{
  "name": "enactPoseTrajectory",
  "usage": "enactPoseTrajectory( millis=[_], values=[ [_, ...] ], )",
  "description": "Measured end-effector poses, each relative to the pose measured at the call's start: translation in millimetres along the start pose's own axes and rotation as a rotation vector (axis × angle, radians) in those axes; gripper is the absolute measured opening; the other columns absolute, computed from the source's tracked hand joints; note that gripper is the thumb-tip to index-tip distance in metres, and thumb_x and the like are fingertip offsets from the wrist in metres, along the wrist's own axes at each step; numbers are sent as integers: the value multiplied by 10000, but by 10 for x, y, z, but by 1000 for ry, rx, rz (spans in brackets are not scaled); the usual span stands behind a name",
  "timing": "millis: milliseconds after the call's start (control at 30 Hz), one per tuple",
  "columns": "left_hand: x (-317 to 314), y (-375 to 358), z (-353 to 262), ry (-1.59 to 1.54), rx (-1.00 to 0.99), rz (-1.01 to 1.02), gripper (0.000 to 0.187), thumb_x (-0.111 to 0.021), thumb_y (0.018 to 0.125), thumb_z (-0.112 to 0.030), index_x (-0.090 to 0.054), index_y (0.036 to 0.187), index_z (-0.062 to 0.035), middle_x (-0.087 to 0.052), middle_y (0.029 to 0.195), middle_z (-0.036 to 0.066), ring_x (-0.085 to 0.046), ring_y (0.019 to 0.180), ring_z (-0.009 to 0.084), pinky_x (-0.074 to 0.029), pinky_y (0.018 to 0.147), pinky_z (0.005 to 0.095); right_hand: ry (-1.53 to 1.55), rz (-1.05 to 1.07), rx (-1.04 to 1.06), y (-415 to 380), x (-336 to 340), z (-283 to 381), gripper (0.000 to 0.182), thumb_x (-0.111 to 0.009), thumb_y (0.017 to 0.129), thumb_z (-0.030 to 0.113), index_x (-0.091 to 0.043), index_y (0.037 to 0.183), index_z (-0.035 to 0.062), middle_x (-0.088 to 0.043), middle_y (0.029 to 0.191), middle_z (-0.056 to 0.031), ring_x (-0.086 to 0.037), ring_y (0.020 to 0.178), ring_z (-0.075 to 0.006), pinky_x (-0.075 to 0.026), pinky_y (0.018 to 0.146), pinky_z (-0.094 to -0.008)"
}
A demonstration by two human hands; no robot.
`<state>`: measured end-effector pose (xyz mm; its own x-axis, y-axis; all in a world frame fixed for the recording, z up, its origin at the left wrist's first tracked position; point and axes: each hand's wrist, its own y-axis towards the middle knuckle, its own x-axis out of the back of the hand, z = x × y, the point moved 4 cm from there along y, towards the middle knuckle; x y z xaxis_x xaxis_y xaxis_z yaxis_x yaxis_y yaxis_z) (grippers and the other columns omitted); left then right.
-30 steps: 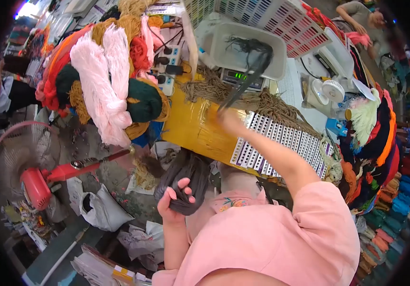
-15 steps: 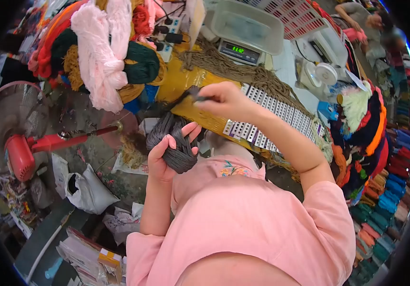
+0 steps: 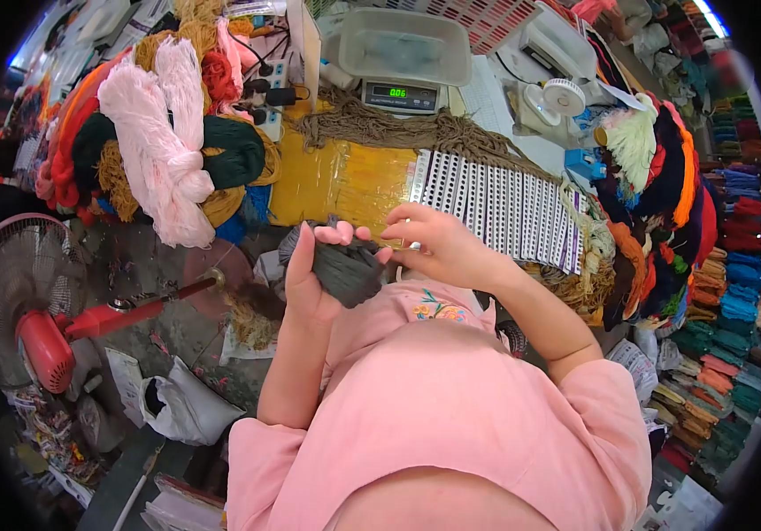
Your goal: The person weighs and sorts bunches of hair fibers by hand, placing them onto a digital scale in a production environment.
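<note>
My left hand [image 3: 314, 279] is wrapped around a hank of dark grey yarn [image 3: 345, 270], held in front of my body near the edge of the table. The thumb stands up on one side and the fingertips show over the top of the strands. Close on the right side of the hank is my right hand [image 3: 442, 246], its fingers curved and apart. Its fingertips come right up to the left fingers. Behind both hands lies the yellow tape-covered tabletop [image 3: 332, 181].
White strips with rows of dark holes [image 3: 495, 203] lie on the table beside brown yarn [image 3: 398, 128]. Further back, a scale [image 3: 401, 96] carries a plastic tub [image 3: 405, 49]. Pink yarn [image 3: 164, 150] hangs at the left, above a red fan [image 3: 44, 341]. A white sack [image 3: 190, 403] stands on the floor.
My right hand has come down from over the table, where it held out dark yarn, to the hank. The scale reading dropped from 11.2 to 0.06. The view has shifted slightly.
</note>
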<state>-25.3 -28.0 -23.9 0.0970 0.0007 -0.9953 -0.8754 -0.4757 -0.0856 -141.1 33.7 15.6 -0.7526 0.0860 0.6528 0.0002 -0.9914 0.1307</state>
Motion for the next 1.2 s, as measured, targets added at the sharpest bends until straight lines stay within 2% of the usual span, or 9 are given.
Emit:
enactPoseTrajectory(
  millis=[167,200,367,467,667,700,800,1067,1200],
  values=[
    [-15,0,91,98,22,12,687,-270,759,-563,-412,1055,41,-428,1056,153,-453,944,229,-350,835,348,753,-11,-530,90,-32,87,89,-527,721,35,-560,753,-41,-551,668,-13,-476,609,-48,-383,519,-179],
    [-12,-18,109,129,3,-52,719,-270,747,-580,-373,1082,48,-428,1056,150,-447,954,225,-352,832,335,783,-65,-437,160,-129,86,94,-518,724,23,-557,758,-56,-534,658,7,-449,589,-24,-372,507,-157],
    [-157,-88,74,287,-34,-98,834,-262,714,-628,-240,1161,75,-382,1112,162,-411,1009,217,-325,863,314,788,33,-432,232,-238,117,84,-513,711,1,-560,760,-49,-542,753,-29,-450,606,-26,-374,509,-157],
    [-140,-129,54,256,-56,-96,841,-252,717,-627,-220,1170,81,-368,1129,163,-400,1023,216,-314,874,312,1202,69,-610,205,-238,106,113,-502,691,7,-554,757,-68,-509,923,-64,-455,627,-54,-369,527,-169],
    [-122,-173,48,470,-74,-61,816,-260,734,-603,-206,1173,83,-347,1149,151,-393,1028,192,-316,870,306,1155,63,-585,174,-383,118,100,-516,707,34,-561,722,-54,-502,881,-31,-431,588,-25,-317,440,-156],
    [-117,-175,46,510,-52,-34,806,-262,740,-595,-202,1177,80,-338,1156,152,-389,1032,192,-314,873,304,1069,39,-558,188,-405,111,58,-530,697,12,-570,721,-24,-498,585,12,-416,501,-28,-301,418,-156],
    [-131,-145,19,389,-61,-47,787,-260,750,-580,-199,1181,77,-327,1163,156,-381,1040,199,-309,878,307,1195,-35,-647,190,-280,168,88,-517,687,24,-567,711,-45,-476,911,-28,-419,557,-27,-309,444,-155],
    [-117,-126,74,204,-107,-28,761,-246,753,-576,-251,1134,82,-318,1171,173,-351,1068,229,-290,893,342,1455,21,-606,83,-251,63,136,-501,693,8,-551,812,-34,-484,900,-27,-429,572,-37,-339,478,-160],
    [-146,-75,120,440,-40,-74,780,-244,744,-590,-232,1153,73,-295,1192,170,-359,1066,221,-286,894,328,1272,-22,-612,117,-294,123,179,-499,701,-10,-542,870,-48,-500,862,-36,-478,663,-69,-400,583,-196]
  ],
)
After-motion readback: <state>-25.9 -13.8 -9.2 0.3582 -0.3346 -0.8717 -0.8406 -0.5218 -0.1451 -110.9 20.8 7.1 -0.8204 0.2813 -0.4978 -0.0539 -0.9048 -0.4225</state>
